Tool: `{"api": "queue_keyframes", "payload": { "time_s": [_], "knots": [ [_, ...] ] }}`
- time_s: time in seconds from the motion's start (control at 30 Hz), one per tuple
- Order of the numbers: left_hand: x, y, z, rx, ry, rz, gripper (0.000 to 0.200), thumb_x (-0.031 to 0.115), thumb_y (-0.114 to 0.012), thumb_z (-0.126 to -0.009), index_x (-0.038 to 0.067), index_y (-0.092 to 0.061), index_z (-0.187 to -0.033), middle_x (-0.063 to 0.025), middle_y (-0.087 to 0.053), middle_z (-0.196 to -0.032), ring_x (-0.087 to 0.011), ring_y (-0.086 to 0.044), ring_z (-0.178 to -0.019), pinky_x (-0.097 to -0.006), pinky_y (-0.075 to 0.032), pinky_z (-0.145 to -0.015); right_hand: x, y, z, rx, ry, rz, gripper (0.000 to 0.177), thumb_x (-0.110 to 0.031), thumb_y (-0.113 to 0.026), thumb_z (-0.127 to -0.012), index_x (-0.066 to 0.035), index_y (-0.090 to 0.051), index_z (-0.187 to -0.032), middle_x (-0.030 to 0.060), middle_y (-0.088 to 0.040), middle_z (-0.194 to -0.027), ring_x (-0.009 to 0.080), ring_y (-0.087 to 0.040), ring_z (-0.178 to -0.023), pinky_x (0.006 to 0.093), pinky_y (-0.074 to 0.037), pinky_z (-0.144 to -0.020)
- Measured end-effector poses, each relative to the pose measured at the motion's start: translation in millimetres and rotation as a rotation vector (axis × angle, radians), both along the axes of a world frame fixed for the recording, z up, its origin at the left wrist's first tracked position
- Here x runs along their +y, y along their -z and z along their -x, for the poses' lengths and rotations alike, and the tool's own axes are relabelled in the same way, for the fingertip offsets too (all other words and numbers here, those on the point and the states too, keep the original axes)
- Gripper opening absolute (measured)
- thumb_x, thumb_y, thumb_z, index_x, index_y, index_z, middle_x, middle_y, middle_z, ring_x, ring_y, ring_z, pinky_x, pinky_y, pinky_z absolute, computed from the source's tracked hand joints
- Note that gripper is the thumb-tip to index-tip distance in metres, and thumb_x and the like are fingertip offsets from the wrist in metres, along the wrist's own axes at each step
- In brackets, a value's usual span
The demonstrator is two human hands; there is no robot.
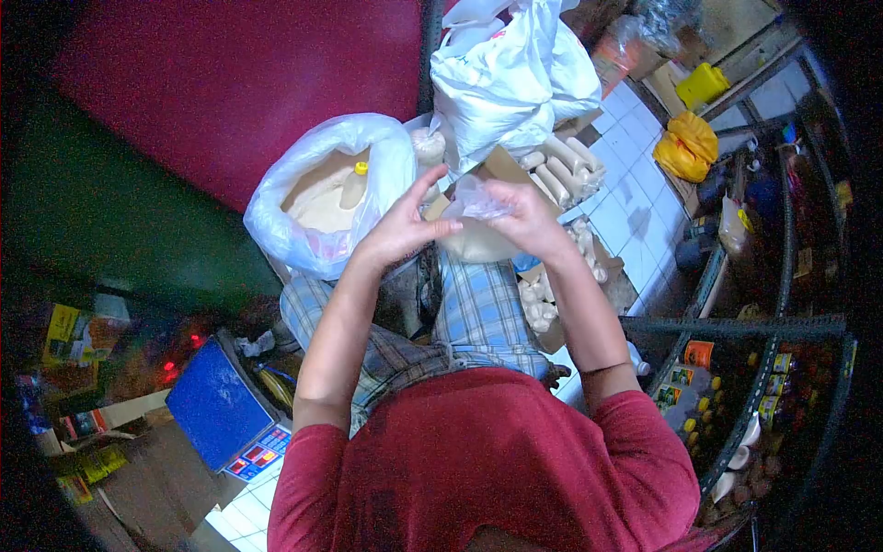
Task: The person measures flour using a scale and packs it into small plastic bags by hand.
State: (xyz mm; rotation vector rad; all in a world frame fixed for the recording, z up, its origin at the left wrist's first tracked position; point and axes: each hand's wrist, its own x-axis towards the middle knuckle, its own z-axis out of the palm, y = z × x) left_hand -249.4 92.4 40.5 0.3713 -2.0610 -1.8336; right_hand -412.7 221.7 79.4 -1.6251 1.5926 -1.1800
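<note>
A clear plastic bag point(480, 241) with pale contents rests over my thigh, its gathered top pointing up. My right hand point(526, 215) grips the bunched neck of this bag. Just left of the neck is my left hand point(407, 225), thumb and fingers spread, holding nothing. Further left stands a large white plastic sack point(267, 207), open at the top. Pale powder point(317, 201) fills it, and a cut bottle with a yellow cap point(357, 184) lies on the powder.
Filled white bags point(497, 87) stand at the top. Packed pale tubes point(563, 175) and a box of small knotted bags point(541, 299) are on the right. A blue scale point(216, 400) sits lower left. Shelves with bottles point(690, 400) line the right; a yellow bag point(687, 147) lies upper right.
</note>
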Motion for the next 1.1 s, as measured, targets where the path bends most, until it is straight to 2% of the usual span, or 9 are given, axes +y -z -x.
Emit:
{"api": "queue_keyframes", "payload": {
  "time_s": [0.1,0.2,0.5,0.57,0.7,0.73,0.9,0.97,1.1],
  "knots": [
    [0.8,13.6,5.6,-0.014,0.16,0.038,0.094,0.031,-0.076,-0.065,0.002,-0.024,-0.138,-0.0196,-0.035,-0.137,-0.0286,-0.032,-0.128,-0.0349,-0.025,-0.104,1.6,-2.3,14.2,-0.308,0.132,-0.042,0.02,-0.006,-0.063,-0.078,-0.001,-0.062,-0.098,0.0007,-0.062,-0.088,0.0077,-0.056,-0.082,0.0226,-0.044,-0.074],
    [-0.8,25.6,19.6,-0.033,0.225,0.228,0.098,0.039,-0.078,-0.058,-0.001,-0.03,-0.134,-0.0214,-0.043,-0.128,-0.0341,-0.039,-0.122,-0.0376,-0.027,-0.103,5.0,-18.0,6.4,-0.32,0.112,-0.04,0.021,-0.01,-0.064,-0.077,0.0,-0.062,-0.095,0.0005,-0.062,-0.086,0.0074,-0.055,-0.081,0.0232,-0.044,-0.073],
    [25.4,49.9,33.1,0.011,0.138,-0.079,0.077,0.023,-0.083,-0.059,0.001,-0.045,-0.122,-0.0087,-0.055,-0.114,-0.0204,-0.053,-0.103,-0.0345,-0.042,-0.09,-20.5,13.4,-2.6,-0.264,0.073,-0.125,0.018,-0.014,-0.068,-0.075,-0.001,-0.062,-0.086,-0.0007,-0.059,-0.076,0.0052,-0.051,-0.076,0.0234,-0.043,-0.066],
    [27.4,55.2,33.0,-0.039,0.195,0.038,0.071,0.023,-0.078,-0.064,0.003,-0.045,-0.124,-0.0091,-0.054,-0.117,-0.0213,-0.051,-0.108,-0.0363,-0.038,-0.094,-22.4,0.8,-14.0,-0.243,0.113,-0.181,0.018,-0.016,-0.068,-0.076,-0.002,-0.063,-0.085,-0.0008,-0.058,-0.073,0.0042,-0.05,-0.075,0.0231,-0.043,-0.066],
    [27.3,51.1,48.9,0.027,0.062,0.744,0.063,0.031,-0.062,-0.076,0.007,-0.04,-0.13,-0.0099,-0.045,-0.131,-0.024,-0.039,-0.125,-0.042,-0.025,-0.103,-24.6,14.1,-50.4,0.269,0.023,0.116,0.012,-0.015,-0.063,-0.075,-0.004,-0.061,-0.076,0.0114,-0.061,-0.072,0.0243,-0.058,-0.072,0.0365,-0.042,-0.074],
    [34.0,41.1,48.5,-0.096,0.079,0.691,0.053,0.029,-0.048,-0.081,0.013,-0.042,-0.131,-0.0021,-0.041,-0.136,-0.0207,-0.032,-0.13,-0.0411,-0.016,-0.105,-23.2,16.5,-57.4,0.32,-0.005,0.142,0.012,-0.015,-0.062,-0.075,-0.004,-0.06,-0.075,0.0134,-0.061,-0.073,0.0284,-0.058,-0.073,0.039,-0.042,-0.075],
    [36.4,45.5,31.2,-0.229,0.058,0.979,0.061,0.036,-0.049,-0.079,0.018,-0.036,-0.135,0.0006,-0.033,-0.142,-0.0176,-0.028,-0.132,-0.0462,-0.014,-0.105,-8.6,13.3,-79.5,0.146,-0.126,0.149,0.018,-0.02,-0.063,-0.071,-0.004,-0.057,-0.072,0.0234,-0.059,-0.072,0.0433,-0.058,-0.08,0.0561,-0.038,-0.077],
    [36.2,35.1,29.5,-0.361,-0.009,1.096,0.079,0.051,-0.057,-0.072,0.017,-0.029,-0.138,0.0004,-0.028,-0.145,-0.0184,-0.026,-0.133,-0.0482,-0.015,-0.105,-4.0,13.4,-78.1,0.081,-0.141,0.142,0.016,-0.019,-0.062,-0.073,-0.004,-0.057,-0.076,0.0216,-0.059,-0.07,0.0406,-0.059,-0.08,0.0527,-0.039,-0.074],
    [37.0,43.9,33.4,-0.295,0.194,0.993,0.07,0.041,-0.056,-0.076,0.019,-0.032,-0.137,0.0023,-0.032,-0.142,-0.0162,-0.023,-0.133,-0.0434,-0.014,-0.106,-3.1,10.0,-79.0,0.034,-0.151,0.117,0.015,-0.018,-0.062,-0.074,-0.007,-0.056,-0.082,0.0182,-0.059,-0.071,0.0374,-0.06,-0.078,0.0487,-0.04,-0.073]
  ]
}}
